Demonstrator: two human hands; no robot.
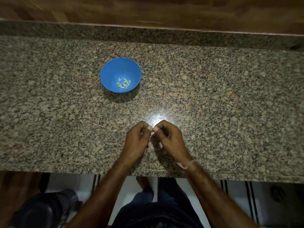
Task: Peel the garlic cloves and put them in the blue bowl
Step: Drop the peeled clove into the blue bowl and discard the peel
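Note:
A blue bowl stands on the granite counter, to the left of centre, with several peeled garlic cloves lying in its bottom. Near the counter's front edge my left hand and my right hand meet, thumbs tip to tip. Both have their fingers curled in, pinching a small garlic clove between them. The clove is almost wholly hidden by the fingers; only a pale sliver shows. The hands are well in front of and to the right of the bowl.
The speckled granite counter runs the full width, with a raised ledge and a wooden wall behind. Its front edge lies just under my forearms. Below it are a tiled floor and a dark object at the lower left.

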